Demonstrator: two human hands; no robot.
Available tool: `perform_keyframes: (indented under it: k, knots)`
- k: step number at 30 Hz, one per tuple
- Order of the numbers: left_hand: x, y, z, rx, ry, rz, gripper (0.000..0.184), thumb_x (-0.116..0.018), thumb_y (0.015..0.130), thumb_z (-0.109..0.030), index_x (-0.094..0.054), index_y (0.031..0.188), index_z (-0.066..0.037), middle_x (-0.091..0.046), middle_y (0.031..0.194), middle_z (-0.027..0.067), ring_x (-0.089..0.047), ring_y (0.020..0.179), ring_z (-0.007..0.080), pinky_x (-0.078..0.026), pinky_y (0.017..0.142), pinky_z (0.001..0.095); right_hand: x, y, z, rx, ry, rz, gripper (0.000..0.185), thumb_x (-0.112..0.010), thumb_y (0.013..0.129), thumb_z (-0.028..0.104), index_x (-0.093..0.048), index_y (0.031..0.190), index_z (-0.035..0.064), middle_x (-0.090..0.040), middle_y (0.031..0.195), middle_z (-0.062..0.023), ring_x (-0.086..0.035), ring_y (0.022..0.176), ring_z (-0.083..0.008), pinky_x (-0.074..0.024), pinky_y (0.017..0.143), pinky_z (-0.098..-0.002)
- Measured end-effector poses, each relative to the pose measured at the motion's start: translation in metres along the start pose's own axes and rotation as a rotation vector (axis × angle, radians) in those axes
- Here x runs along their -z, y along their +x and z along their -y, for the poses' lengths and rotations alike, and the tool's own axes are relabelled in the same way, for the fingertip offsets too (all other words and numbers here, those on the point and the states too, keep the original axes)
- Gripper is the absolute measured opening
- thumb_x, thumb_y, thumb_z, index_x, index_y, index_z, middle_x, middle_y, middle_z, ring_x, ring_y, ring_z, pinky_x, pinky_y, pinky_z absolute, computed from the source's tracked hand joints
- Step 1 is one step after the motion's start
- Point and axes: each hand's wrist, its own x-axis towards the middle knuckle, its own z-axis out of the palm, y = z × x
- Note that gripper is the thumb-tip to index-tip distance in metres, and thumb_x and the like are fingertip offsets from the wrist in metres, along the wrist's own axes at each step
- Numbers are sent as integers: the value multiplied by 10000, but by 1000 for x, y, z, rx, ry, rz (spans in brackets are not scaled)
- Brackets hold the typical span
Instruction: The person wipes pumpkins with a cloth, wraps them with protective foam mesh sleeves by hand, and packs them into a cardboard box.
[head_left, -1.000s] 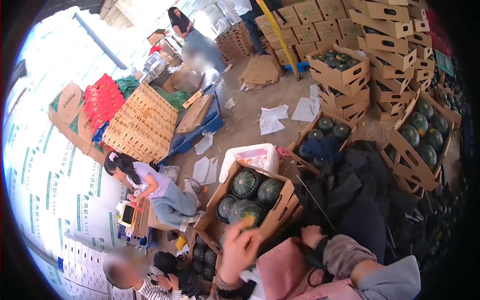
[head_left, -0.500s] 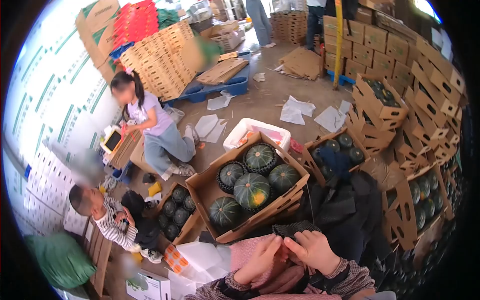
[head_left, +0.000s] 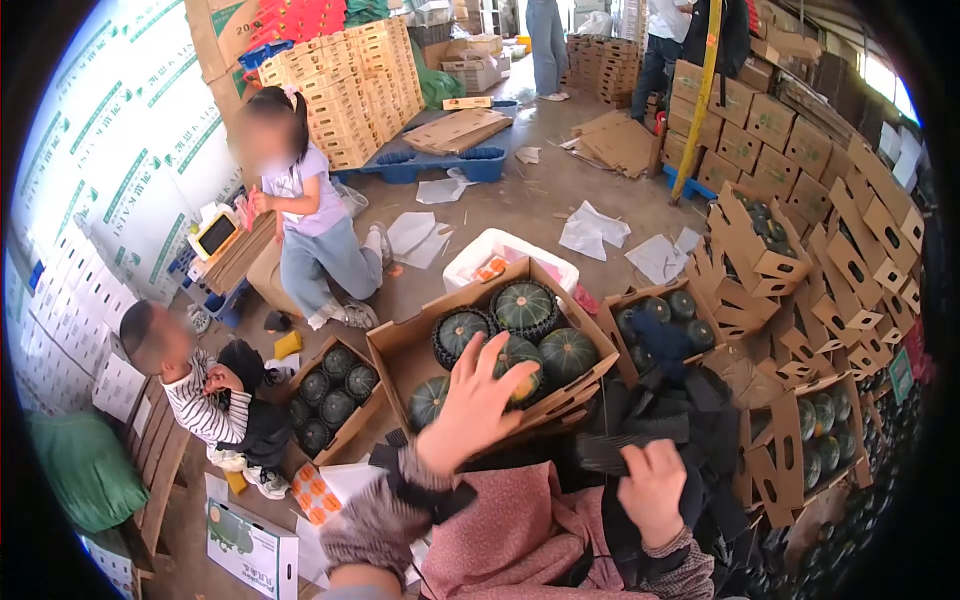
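My left hand is open with fingers spread, over an open cardboard box of green striped pumpkins. Its fingertips are at the middle pumpkin and partly hide it; whether they touch it I cannot tell. Two pumpkins at the back, one of them the far pumpkin, sit in black foam nets. The right pumpkin and the front-left pumpkin show no net. In front of the box, my right hand is closed on the end of a flat black foam net.
Black foam nets are heaped at the right. Smaller boxes of pumpkins stand on both sides, including the left box. A white foam box sits behind. Two children are at the left, and cartons are stacked at back right.
My hands have come apart. The left moved up and left over the pumpkins, its fingers opening; the right moved slightly right and down with the foam net. The view shifted a little.
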Motion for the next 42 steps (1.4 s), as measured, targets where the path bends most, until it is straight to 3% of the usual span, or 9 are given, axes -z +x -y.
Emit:
perform_keyframes:
  k: [6, 11, 20, 21, 23, 26, 31, 40, 42]
  knots:
    - [1, 42, 52, -85, -319, 340, 667, -770, 690, -165, -505, 1302, -175, -476, 1320, 178, -464, 1206, 374, -405, 1004, 428, 51, -33, -38, -118, -212, 174, 223, -598, 599, -25, -558, 806, 45, -416, 796, -121, -474, 751, -315, -419, 592, -424]
    - [-18, 42, 70, 239, -699, 162, 435, -638, 899, -255, -546, 1266, -41, -651, 1098, 195, -635, 1021, 241, -463, 910, 316, 83, -42, -11, -88, -154, 392, 478, -789, 607, 404, -552, 748, 14, -500, 803, -117, -530, 837, -282, -466, 651, -375]
    - [5, 30, 95, 347, -29, 424, 296, -562, 876, -279, -679, 1047, -67, -671, 968, 198, -637, 953, 365, -497, 816, 444, 64, -63, -13, -151, -214, 428, 312, -661, 810, 308, -605, 728, 12, -597, 748, -171, -610, 749, -336, -503, 654, -417]
    - [9, 12, 53, 273, 341, 68, 220, -610, 827, -259, -706, 941, -97, -650, 891, 148, -597, 916, 347, -477, 775, 461, 64, -65, -13, -162, -206, 422, 273, -675, 802, 268, -608, 732, 12, -597, 753, -167, -603, 739, -334, -504, 659, -420]
    - [26, 7, 1, -109, 6, -13, 215, -679, 813, -286, -661, 798, -72, -618, 814, 108, -582, 849, 313, -448, 701, 467, 66, -52, -12, -145, -90, 319, 208, -715, 776, 197, -616, 762, 15, -572, 773, -147, -582, 747, -310, -495, 655, -398]
    - [10, -28, -82, 141, -847, 408, 420, -690, 865, -382, -560, 735, -4, -506, 650, 97, -507, 565, 214, -433, 549, 350, 76, -19, -2, -209, 329, 144, 209, -776, 747, 120, -616, 820, 7, -536, 796, -98, -562, 768, -226, -473, 634, -320]
    - [-21, -35, -123, 258, -1038, 137, 372, -707, 870, -281, -473, 848, 7, -433, 736, 82, -453, 609, 158, -403, 546, 293, 28, -6, 27, -526, 1435, -9, 143, -684, 859, 7, -553, 913, -7, -573, 843, 7, -527, 755, -32, -443, 650, -192]
    - [-17, -38, -104, 57, -798, 17, 213, -646, 799, -22, -563, 994, -9, -566, 895, 126, -590, 725, 251, -476, 606, 327, 16, 16, 35, -219, 574, -299, 235, -610, 748, -113, -480, 888, 23, -527, 828, -43, -574, 820, -130, -493, 775, -254]
    - [-25, -40, -107, 145, -815, -123, 282, -636, 792, -7, -581, 1068, -24, -585, 939, 126, -601, 757, 241, -484, 622, 327, 14, 17, 40, -352, 798, -301, 282, -614, 700, -125, -506, 927, 2, -570, 898, -87, -611, 819, -188, -504, 798, -279]
